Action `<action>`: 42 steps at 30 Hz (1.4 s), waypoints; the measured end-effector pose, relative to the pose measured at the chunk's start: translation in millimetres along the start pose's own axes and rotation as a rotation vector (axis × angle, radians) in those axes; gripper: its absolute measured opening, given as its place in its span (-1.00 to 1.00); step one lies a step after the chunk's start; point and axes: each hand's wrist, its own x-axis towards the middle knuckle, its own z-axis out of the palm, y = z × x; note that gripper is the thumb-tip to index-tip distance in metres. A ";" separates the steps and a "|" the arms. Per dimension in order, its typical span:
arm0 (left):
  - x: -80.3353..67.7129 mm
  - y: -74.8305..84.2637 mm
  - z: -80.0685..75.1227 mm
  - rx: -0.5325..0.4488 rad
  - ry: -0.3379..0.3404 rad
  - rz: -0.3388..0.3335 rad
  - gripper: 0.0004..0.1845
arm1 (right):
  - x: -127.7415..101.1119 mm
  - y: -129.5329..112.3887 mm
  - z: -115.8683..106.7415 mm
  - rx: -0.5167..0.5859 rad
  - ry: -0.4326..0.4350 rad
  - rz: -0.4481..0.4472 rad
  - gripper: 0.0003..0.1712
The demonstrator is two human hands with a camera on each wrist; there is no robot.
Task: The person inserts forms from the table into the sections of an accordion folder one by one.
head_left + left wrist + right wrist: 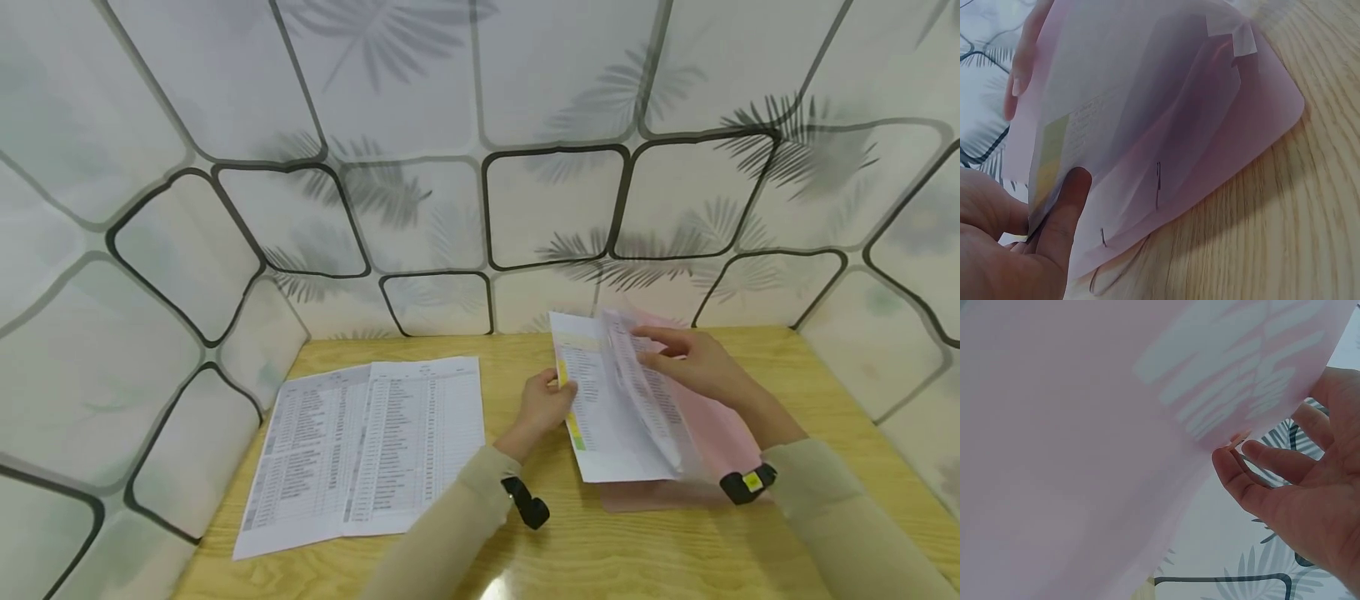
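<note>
A stapled stack of printed papers (609,429) with yellow and green marks along its left side lies on a pink folder (726,440) on the wooden table (600,550). My left hand (546,407) pinches the stack's left edge, thumb on top (1066,206). My right hand (686,360) holds the top sheets lifted by their far edge, curved up off the stack. The left wrist view shows the raised sheets (1147,94) from below, with the right hand's fingers (1019,69) at their top. In the right wrist view a pinkish sheet (1085,456) fills the frame, and the right hand (1297,500) touches its edge.
Two printed list sheets (367,454) lie side by side on the left of the table. Patterned wall panels (480,167) enclose the table at the back and on both sides. Bare wood (1285,237) lies around the folder.
</note>
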 end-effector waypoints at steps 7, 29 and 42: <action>0.0 1.2 9.7 0.045 0.039 -0.004 -0.69 | 0.9 -2.4 1.5 0.008 0.027 -0.044 -0.41; 2.5 1.8 9.8 -0.074 0.075 -0.037 -0.81 | 0.1 -4.9 -0.2 0.025 0.029 -0.032 -0.40; 6.9 4.1 15.2 -0.062 0.085 -0.053 -0.84 | 0.5 -5.2 0.3 0.051 0.027 -0.051 -0.41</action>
